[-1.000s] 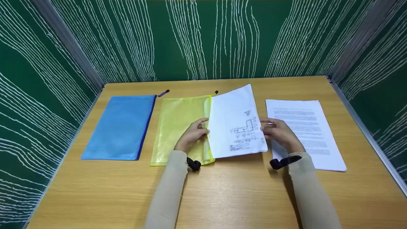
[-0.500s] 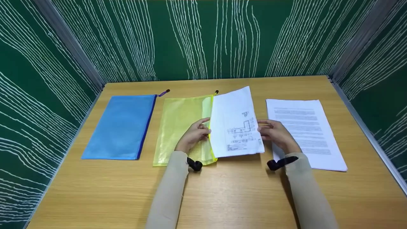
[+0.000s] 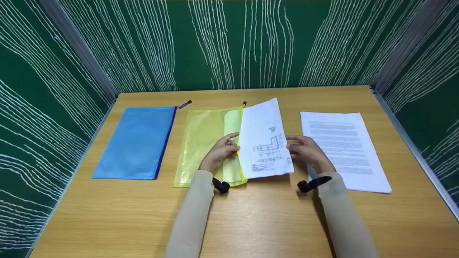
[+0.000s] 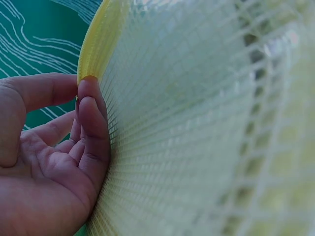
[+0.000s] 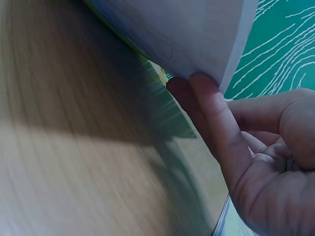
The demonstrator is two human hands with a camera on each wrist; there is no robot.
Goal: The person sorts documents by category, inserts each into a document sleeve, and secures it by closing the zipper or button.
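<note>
Green walls with wavy white lines stand behind and either side of the yellow mesh zip pouch; a light-brown wood-grain table spreads beneath it. Left of it lies a blue rectangular pouch; to its right, a white printed paper stack. White drawing-printed sheets poke from its right side; the left hand pinches its edge there, the right hand the sheets' outer edge.

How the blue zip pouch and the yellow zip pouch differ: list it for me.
The blue zip pouch lies flat, untouched; the yellow zip pouch is pinched at its edge by the left hand.
Printed papers stick out of the yellow zip pouch; none show at the blue one.
The blue pouch's zip edge is dark, the yellow one's bright yellow.
Both are rectangular.
</note>
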